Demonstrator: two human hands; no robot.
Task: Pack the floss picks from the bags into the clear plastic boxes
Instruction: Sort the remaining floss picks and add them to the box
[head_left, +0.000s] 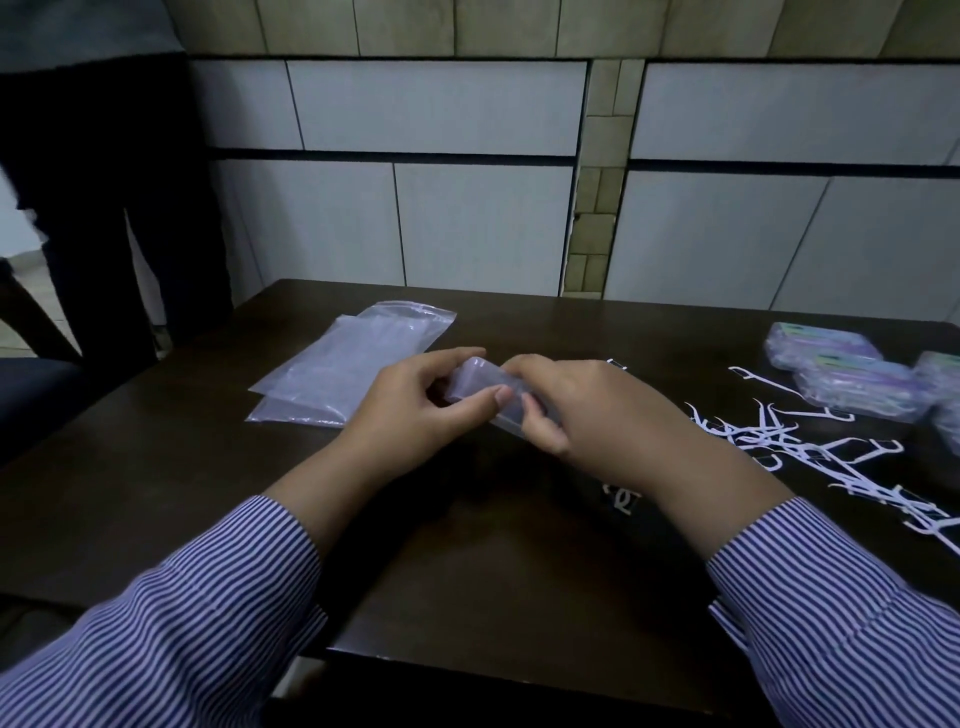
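Both hands hold a small clear plastic box (483, 387) just above the middle of the dark table (467, 571). My left hand (421, 410) grips its left end with thumb and fingers. My right hand (587, 410) pinches its right side. Whether the box holds anything cannot be told. White floss picks (810, 452) lie scattered on the table to the right. Empty clear zip bags (353, 364) lie flat at the back left.
Several filled plastic boxes (852, 379) with coloured labels are stacked at the far right edge. A few stray picks (621, 499) lie under my right wrist. A tiled wall stands behind the table, and a dark chair (31, 395) sits at the left.
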